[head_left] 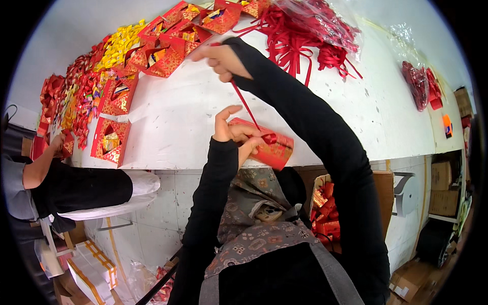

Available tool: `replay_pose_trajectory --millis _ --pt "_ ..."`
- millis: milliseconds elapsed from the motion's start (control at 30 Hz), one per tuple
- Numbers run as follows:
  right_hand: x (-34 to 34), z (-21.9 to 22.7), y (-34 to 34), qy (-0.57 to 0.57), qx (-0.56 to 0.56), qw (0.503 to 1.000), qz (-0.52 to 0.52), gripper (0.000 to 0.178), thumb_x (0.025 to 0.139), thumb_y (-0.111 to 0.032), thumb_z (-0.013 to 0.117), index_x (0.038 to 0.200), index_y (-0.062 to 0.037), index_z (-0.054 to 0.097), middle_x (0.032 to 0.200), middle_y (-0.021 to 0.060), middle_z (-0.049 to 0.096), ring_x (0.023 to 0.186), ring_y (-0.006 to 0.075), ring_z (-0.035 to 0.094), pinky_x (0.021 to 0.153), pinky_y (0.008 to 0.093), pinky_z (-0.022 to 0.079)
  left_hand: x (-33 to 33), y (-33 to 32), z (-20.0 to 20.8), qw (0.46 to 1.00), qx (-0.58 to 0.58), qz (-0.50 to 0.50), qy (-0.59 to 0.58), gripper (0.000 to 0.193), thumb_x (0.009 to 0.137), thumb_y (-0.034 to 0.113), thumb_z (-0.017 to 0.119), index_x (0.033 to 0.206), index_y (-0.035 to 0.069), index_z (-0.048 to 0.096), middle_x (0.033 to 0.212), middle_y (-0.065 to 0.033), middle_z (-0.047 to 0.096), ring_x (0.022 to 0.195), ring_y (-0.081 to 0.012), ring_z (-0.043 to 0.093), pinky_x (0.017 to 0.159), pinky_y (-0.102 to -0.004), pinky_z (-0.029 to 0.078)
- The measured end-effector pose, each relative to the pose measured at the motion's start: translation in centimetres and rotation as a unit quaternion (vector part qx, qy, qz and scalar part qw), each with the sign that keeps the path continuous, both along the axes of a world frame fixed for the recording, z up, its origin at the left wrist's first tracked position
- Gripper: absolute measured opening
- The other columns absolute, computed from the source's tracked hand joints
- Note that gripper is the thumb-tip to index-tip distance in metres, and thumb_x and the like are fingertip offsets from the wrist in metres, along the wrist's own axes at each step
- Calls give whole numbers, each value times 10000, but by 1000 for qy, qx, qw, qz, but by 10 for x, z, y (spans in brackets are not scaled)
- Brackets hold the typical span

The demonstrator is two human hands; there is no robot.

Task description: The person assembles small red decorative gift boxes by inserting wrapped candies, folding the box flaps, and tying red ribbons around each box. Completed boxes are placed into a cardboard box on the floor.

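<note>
A closed red gift box point(278, 152) with a gold pattern lies tilted near the table's front edge. My left hand point(236, 133) rests on it, thumb and fingers pinched on the red ribbon point(269, 138) where it loops over the box top; its index finger is raised. Farther out over the table, my right hand point(222, 61) is closed on the ribbon's other stretch, which runs taut and slanting down to the box. A short bit of ribbon shows above the right fingers. The knot is partly hidden by my left fingers.
Open red boxes point(170, 57) with small packets stand at the far left, beside piles of yellow packets point(122, 44). Loose red ribbons point(292, 48) lie at the back. A carton point(382, 195) of red boxes stands below the table edge. A co-worker's hand point(57, 144) works at left.
</note>
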State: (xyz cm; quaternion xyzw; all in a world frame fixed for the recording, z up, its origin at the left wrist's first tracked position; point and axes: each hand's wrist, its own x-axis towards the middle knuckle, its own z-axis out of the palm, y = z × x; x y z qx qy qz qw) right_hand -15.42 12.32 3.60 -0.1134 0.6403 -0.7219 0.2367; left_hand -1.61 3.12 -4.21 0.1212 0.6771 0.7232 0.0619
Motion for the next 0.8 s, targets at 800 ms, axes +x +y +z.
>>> replay_pose_trajectory --millis 800 --pt "157 -79 75 376 309 822 -296 105 697 -116 703 763 -68 637 716 25 597 653 179 545 572 293 425 -17 11 10 838 -322 131 420 251 666 -21 617 868 125 651 807 -30 642 720 -202 558 624 -291 448"
